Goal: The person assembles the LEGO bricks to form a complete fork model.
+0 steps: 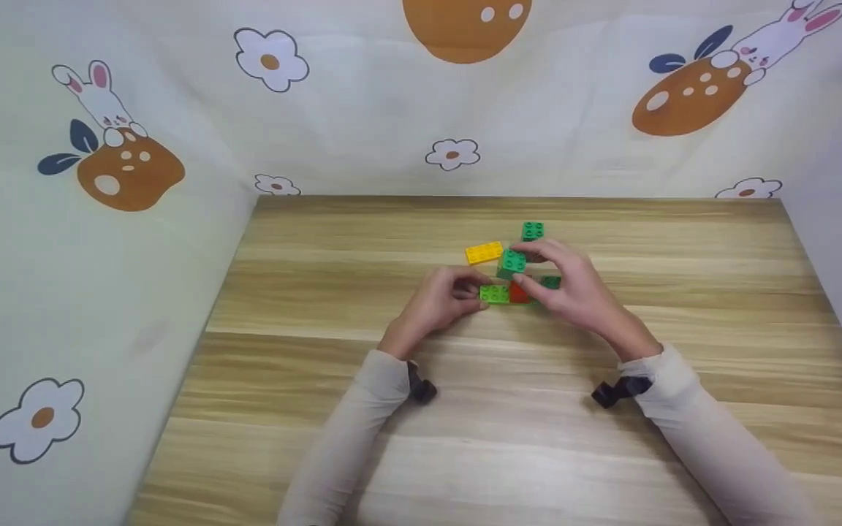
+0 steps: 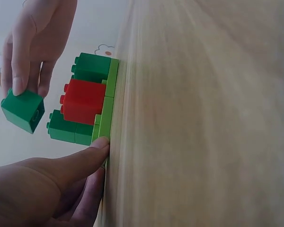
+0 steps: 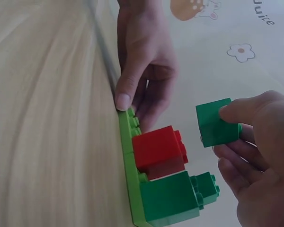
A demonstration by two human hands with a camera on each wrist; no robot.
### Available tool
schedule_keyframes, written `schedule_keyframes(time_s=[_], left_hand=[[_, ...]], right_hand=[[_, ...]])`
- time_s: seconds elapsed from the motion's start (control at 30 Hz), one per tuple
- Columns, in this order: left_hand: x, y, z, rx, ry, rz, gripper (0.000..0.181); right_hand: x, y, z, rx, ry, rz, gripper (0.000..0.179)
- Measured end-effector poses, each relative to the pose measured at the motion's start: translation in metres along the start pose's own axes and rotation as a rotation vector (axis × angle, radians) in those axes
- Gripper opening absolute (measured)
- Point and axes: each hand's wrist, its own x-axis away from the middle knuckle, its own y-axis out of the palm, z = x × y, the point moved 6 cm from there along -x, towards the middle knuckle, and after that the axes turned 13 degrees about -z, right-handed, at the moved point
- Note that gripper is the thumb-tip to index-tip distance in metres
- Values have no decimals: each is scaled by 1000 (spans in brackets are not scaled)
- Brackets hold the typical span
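My left hand point(image 1: 444, 298) pinches the left end of a light green studded base point(image 1: 494, 294), which lies flat on the table. A seam crosses the base's side in the right wrist view, under the red brick point(image 3: 158, 151). To the right of the red brick a dark green brick point(image 3: 170, 198) sits on the same base, partly behind my right hand point(image 1: 574, 288) in the head view. Between thumb and fingers, my right hand holds another green brick point(image 1: 511, 263), tilted and raised above the base. Its hollow underside point(image 2: 36, 116) shows in the left wrist view.
Beyond the hands a flat yellow brick point(image 1: 484, 253) lies on the wooden table point(image 1: 479, 409). Another green brick point(image 1: 533, 231) stands farther back, near my right fingers. A patterned cloth wall point(image 1: 362, 124) rises behind the table's far edge.
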Motion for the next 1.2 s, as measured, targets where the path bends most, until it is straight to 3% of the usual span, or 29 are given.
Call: schedule_keyframes(time_s=[0.33,1.2], left_hand=[[-1,1,0,-33,-34,-2,35],[-2,1,0,62,-16,5,43]], right_hand=[[-5,16,-3,25,-24,-76,41],[-11,32,9,124,107,-157,43]])
